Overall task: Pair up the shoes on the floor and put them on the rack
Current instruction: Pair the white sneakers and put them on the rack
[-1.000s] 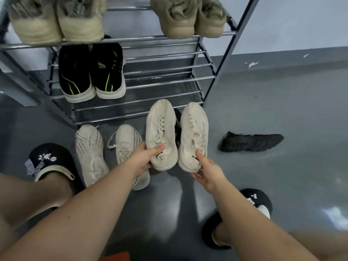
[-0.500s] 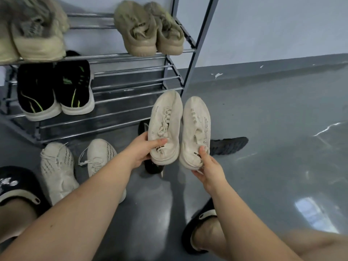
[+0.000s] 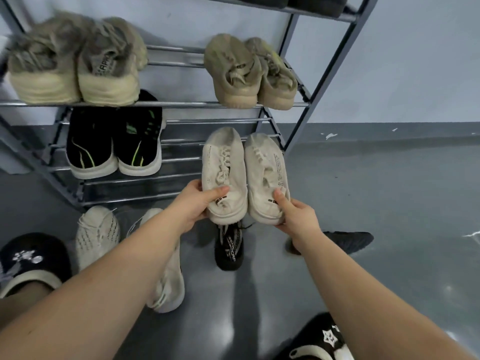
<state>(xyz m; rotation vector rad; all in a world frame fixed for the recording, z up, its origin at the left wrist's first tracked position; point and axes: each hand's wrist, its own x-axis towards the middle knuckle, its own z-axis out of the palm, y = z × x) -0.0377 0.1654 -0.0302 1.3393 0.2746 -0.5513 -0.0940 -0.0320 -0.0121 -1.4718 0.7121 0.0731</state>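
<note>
The left hand (image 3: pixel 193 203) is closed around the heel of one cream shoe (image 3: pixel 224 175), thumb on top and fingers underneath, and the right hand (image 3: pixel 298 219) grips the heel of the matching cream shoe (image 3: pixel 267 178) the same way. The two shoes are held side by side, touching along their inner sides, toes pointing at the rack (image 3: pixel 324 81) and hanging in front of the right end of its lower shelf; whether the toes rest on the bars cannot be told

On that lower shelf, towards its left end, stands a black pair with green stripes (image 3: pixel 114 146). The shelf above carries a fuzzy olive pair (image 3: pixel 75 63) at its left end and a tan pair (image 3: pixel 249 71) at its right end, heels at the front bar

On the floor (image 3: pixel 389 203), just before the rack's front edge, lie two cream knit shoes (image 3: pixel 97 235), the right one partly hidden by the left forearm. A black shoe (image 3: pixel 228 248) sits below the held pair, and another black shoe (image 3: pixel 348 240) lies on its side to the right, behind the right wrist. The person's feet wear black slippers (image 3: pixel 28 258) at the lower left and lower right corners of the view
</note>
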